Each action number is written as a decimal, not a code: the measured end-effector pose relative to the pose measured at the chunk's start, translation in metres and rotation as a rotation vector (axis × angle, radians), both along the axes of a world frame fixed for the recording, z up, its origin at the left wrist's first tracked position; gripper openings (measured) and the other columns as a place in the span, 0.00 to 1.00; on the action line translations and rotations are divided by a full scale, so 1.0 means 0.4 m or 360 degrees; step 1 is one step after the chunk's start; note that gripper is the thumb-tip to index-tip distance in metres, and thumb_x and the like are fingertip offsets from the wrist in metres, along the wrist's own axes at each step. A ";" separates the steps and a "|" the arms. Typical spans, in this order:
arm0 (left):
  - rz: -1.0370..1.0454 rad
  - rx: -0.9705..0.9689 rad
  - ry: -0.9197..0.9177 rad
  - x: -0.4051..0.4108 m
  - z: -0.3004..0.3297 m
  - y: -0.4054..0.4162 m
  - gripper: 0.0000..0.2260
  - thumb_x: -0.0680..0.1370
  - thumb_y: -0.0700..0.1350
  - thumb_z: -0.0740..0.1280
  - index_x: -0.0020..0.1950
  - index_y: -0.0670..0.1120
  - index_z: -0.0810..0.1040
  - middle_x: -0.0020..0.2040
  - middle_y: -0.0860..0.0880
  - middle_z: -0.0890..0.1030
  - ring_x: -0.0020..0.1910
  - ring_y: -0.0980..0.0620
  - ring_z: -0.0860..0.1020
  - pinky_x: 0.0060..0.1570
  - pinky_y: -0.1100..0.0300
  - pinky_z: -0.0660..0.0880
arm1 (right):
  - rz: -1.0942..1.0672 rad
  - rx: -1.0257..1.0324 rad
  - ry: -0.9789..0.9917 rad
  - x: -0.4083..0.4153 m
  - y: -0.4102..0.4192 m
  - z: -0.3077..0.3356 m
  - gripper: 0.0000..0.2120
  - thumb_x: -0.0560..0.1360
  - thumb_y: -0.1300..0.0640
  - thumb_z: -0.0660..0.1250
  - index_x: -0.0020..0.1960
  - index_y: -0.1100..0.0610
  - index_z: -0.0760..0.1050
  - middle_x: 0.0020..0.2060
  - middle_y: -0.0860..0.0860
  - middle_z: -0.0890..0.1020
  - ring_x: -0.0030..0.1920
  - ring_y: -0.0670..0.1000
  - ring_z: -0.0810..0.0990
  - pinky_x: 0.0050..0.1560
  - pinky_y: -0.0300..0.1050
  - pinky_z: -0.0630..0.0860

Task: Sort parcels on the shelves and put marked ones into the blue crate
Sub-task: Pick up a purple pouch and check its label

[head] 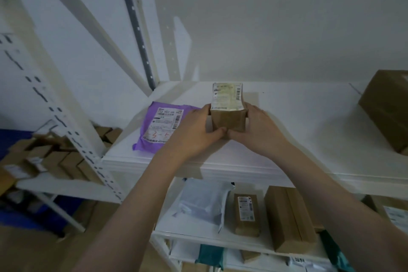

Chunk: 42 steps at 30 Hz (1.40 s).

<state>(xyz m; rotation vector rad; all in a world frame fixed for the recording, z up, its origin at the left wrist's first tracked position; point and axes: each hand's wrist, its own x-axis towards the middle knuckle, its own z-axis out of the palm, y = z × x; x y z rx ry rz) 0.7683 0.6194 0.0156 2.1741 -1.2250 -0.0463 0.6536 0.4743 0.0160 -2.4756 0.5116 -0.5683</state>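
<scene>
The person has both hands on a small brown box that stands on the upper shelf, near its front edge; the left hand grips the box's left side and the right hand its right side, fingers curled round the flanks and the thumbs meeting on the near face; the white shipping label lies on the top face, turned upward.

The step in hand appears to be checking or squaring this parcel; to do it well, the person should keep the label facing up so that any handwritten mark can be read, and hold the box level with even pressure from both sides so it does not twist; none is visible on this label from here, though the print is too small to be sure.

Just left of the box lies a purple mailer whose label bears red handwritten figures; it seems to be a marked one, bound for the blue crate; the left wrist hangs over its right edge, so any slide leftward should be made with care not to drag it off the shelf.

The crate itself cannot be made out with certainty.
</scene>
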 end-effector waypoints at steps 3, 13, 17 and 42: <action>-0.0037 -0.0082 -0.0068 -0.007 0.003 -0.007 0.26 0.76 0.53 0.73 0.73 0.53 0.71 0.67 0.52 0.79 0.65 0.51 0.76 0.57 0.59 0.71 | 0.0033 0.0079 -0.0069 0.003 -0.013 -0.007 0.34 0.67 0.52 0.77 0.71 0.51 0.71 0.61 0.53 0.78 0.60 0.54 0.76 0.60 0.52 0.74; -0.0059 -0.0640 -0.0550 -0.065 0.014 0.015 0.26 0.77 0.52 0.72 0.73 0.45 0.73 0.66 0.48 0.78 0.66 0.50 0.73 0.64 0.57 0.71 | 0.0173 -0.0226 -0.0701 -0.087 -0.009 0.035 0.36 0.69 0.58 0.78 0.73 0.58 0.67 0.64 0.51 0.74 0.66 0.47 0.72 0.65 0.37 0.70; -0.0102 -0.0664 -0.0529 -0.082 0.020 -0.002 0.26 0.76 0.49 0.74 0.73 0.46 0.73 0.65 0.49 0.79 0.65 0.52 0.73 0.64 0.56 0.71 | 0.0149 -0.0232 -0.0657 -0.114 -0.020 0.047 0.37 0.68 0.59 0.78 0.73 0.57 0.67 0.64 0.50 0.73 0.65 0.46 0.71 0.64 0.38 0.71; -0.0702 -0.0173 -0.0100 -0.386 -0.086 -0.553 0.15 0.76 0.59 0.64 0.58 0.53 0.75 0.47 0.52 0.81 0.47 0.51 0.80 0.42 0.48 0.80 | -0.0738 0.0439 -0.0276 -0.487 -0.372 -0.046 0.22 0.71 0.52 0.73 0.64 0.51 0.75 0.52 0.44 0.82 0.55 0.47 0.81 0.55 0.49 0.80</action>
